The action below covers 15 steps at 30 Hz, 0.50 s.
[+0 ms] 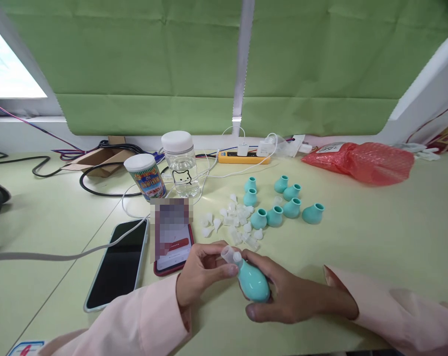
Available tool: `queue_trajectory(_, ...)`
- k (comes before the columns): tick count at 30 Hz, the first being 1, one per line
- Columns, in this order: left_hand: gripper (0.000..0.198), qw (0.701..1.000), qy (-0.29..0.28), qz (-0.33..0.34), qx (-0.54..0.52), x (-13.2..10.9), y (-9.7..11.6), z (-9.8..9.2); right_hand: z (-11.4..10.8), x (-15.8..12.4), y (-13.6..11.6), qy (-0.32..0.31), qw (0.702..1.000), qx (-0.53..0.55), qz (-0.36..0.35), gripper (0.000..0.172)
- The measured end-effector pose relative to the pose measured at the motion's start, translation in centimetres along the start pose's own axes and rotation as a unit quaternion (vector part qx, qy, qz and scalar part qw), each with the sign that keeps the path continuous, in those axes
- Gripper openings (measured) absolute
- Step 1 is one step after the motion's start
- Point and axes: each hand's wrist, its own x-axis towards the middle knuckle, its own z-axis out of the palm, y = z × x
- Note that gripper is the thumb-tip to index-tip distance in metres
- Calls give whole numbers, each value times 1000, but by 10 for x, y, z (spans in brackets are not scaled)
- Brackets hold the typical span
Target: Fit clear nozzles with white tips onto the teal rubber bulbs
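My right hand [283, 291] is wrapped round a teal rubber bulb [252, 282] just above the table, near its front edge. My left hand [201, 269] pinches a small clear plastic tip [229, 254] at the bulb's neck. Beyond my hands lies a heap of several clear plastic tips [237, 220]. Several more teal bulbs [283, 205] stand or lie to the right of that heap. Both my sleeves are pale pink.
Two phones lie to the left, a dark one [120, 264] with a white cable and a red-cased one [172, 244]. Behind them stand a printed can [146, 177] and a clear jar [180, 165]. A yellow power strip [244, 157], a red bag [361, 162], a cardboard box [98, 160].
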Motion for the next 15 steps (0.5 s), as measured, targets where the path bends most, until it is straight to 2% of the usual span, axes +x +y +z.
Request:
queue_trajectory(2,15,1000,2,12,-11,-1,1,0,-2,-2,-2,9,994,-95,-45,46)
queue_trajectory(3,18,1000,4,20,-7,-2,2,0,-4,-3,-1,32,987,-140,-71,45)
queue_trajectory(6,26,999,17,38,30,-4,5,2,-17,3,7,162,948,-233,-144,37)
queue_trajectory(8,28,998,30,33,47,-5,6,4,-28,10,14,241,912,-288,-164,26)
queue_trajectory(9,28,998,39,26,49,-6,5,5,-34,13,18,261,894,-325,-163,21)
queue_trajectory(11,25,997,60,6,45,-7,2,7,-44,19,22,252,865,-411,-139,15)
queue_trajectory(15,19,997,73,-23,13,-10,-5,6,-54,22,27,109,851,-514,-17,15)
